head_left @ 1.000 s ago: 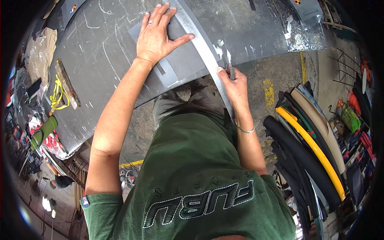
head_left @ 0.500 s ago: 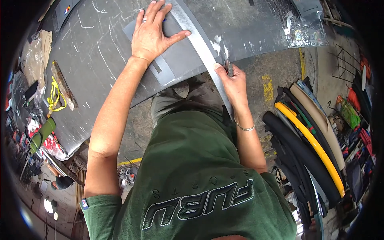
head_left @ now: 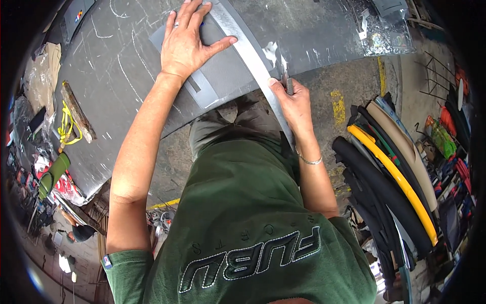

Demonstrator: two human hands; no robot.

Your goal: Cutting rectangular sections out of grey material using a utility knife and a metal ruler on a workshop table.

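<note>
A large dark grey work table (head_left: 116, 101), scored with pale chalk lines and scratches, fills the upper part of the head view, and both hands work at its near edge. Below that edge lies a bare concrete floor (head_left: 349, 91) with worn yellow paint marks, just right of the right hand. Further right of that hand, well apart from it, a stack of long rolled materials (head_left: 385, 187) leans together: black rolls, one yellow roll (head_left: 400, 177) and one beige roll. On the table, under the left hand, lies a grey textured sheet (head_left: 223, 76) with a lighter grey border. A long straight metal strip (head_left: 250, 53) runs diagonally across this sheet from the fingertips of the left hand down past the right hand and off the table edge. The left hand (head_left: 190, 43) lies flat with fingers spread, pressed down on the sheet, its thumb extended to touch the edge of the strip. The right hand (head_left: 291, 99) is closed around a slim cutting tool (head_left: 284, 76), whose blade points up along the right side of the strip; the thumb rests against the strip. A thin bracelet (head_left: 310, 161) sits on the right wrist. Well left of the left forearm, a coil of yellow cord (head_left: 66, 126) lies on the table beside a rusty flat bar (head_left: 78, 114), and a green object (head_left: 53, 175) lies at the table's far left edge.
</note>
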